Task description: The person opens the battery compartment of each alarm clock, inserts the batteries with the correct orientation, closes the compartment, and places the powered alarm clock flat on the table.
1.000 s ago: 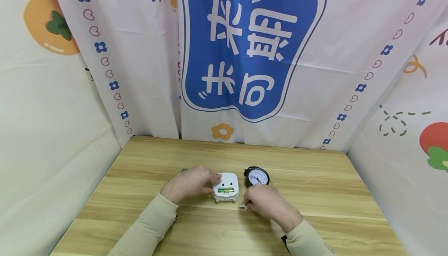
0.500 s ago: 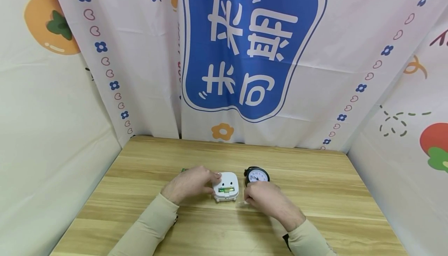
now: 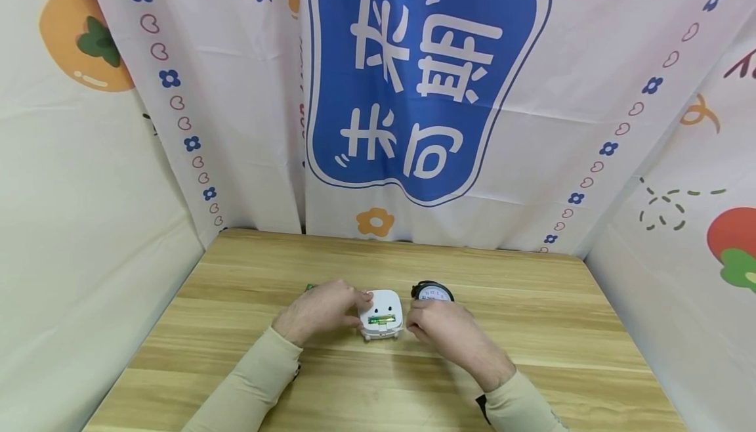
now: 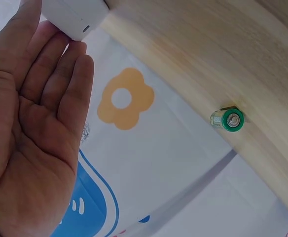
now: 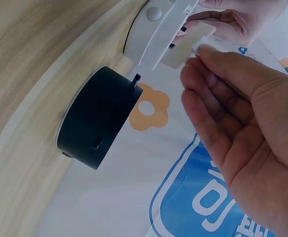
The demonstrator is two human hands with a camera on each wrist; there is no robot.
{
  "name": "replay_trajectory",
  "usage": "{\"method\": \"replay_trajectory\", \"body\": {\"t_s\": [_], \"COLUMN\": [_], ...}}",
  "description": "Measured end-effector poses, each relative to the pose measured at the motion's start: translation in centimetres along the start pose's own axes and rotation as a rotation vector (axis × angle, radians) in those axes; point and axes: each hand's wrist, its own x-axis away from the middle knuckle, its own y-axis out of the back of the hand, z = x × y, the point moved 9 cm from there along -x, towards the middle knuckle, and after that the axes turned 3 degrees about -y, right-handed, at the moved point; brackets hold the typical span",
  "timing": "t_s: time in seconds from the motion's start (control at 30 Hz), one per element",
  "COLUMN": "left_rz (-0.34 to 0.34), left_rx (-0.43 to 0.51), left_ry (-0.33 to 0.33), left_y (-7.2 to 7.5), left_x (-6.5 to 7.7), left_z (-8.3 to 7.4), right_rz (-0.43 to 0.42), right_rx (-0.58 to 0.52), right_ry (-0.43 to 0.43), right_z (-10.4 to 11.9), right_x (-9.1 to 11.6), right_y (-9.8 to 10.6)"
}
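Note:
A white square device (image 3: 385, 302) with rounded corners and small feet lies on the table, a green battery (image 3: 382, 320) showing in its open slot. My left hand (image 3: 321, 310) holds the device at its left side, with fingertips on its edge. Between right thumb and fingers I pinch a thin white battery cover (image 5: 187, 47), seen close to the device in the right wrist view. The right hand (image 3: 451, 337) is just right of the device and partly covers the black round alarm clock (image 3: 435, 293). The slot is out of sight in both wrist views.
Another green battery (image 4: 227, 119) stands upright on the wooden table (image 3: 266, 379), beyond the left hand and mostly hidden from the head view. Printed white curtains (image 3: 531, 176) hang behind the table and along both sides.
My right hand has lifted the battery cover off the table and brought it up and left to the device's side. The left hand and the device have stayed in place.

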Motion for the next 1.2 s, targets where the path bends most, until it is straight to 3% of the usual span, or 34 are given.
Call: {"method": "replay_trajectory", "body": {"t_s": [0.47,1.2], "left_rz": [-0.011,-0.010], "left_rx": [-0.023,0.001], "left_ry": [-0.023,-0.048], "left_y": [0.2,0.1], "left_x": [0.1,0.0], "left_z": [-0.2,0.0], "right_rz": [-0.104,-0.128], "right_rx": [0.075,0.188], "right_ry": [0.039,0.068], "right_z": [1.6,3.5], "right_x": [-0.6,-2.6], "right_y": [0.5,-1.4]}}
